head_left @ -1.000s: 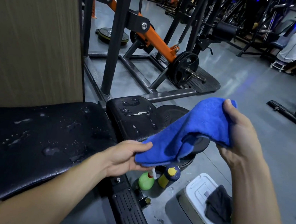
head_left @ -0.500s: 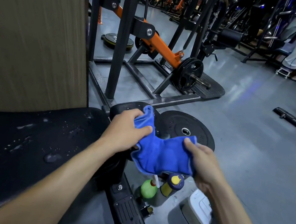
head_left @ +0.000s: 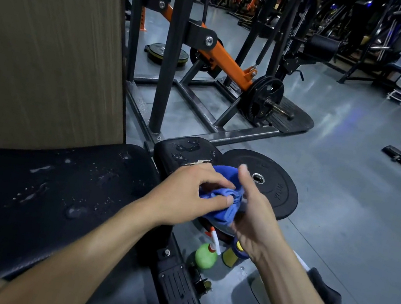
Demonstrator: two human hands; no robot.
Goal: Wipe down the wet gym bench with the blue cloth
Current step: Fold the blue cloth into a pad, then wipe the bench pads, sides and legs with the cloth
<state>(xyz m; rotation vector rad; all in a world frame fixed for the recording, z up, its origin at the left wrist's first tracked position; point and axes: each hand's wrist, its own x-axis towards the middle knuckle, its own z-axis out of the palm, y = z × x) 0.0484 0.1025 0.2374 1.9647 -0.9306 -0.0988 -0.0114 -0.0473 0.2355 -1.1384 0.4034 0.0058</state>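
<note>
Grey gym flooring surrounds the wet bench (head_left: 37, 194). Nearest, the blue cloth (head_left: 223, 202) is bunched between both hands, pinched by the left hand (head_left: 187, 197) and cupped loosely by the right hand (head_left: 254, 213). It is best gathered into a firm pad before the droplets are wiped. Beyond, the small seat pad (head_left: 183, 151) is also beaded.

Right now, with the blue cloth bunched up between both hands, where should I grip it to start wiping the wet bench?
Probably gather the blue cloth into the left hand, which already pinches its crumpled middle from above. Palm the bunch from the top, so a flat wad faces down, then come onto the bench pad from the right, where droplets sit.
</note>
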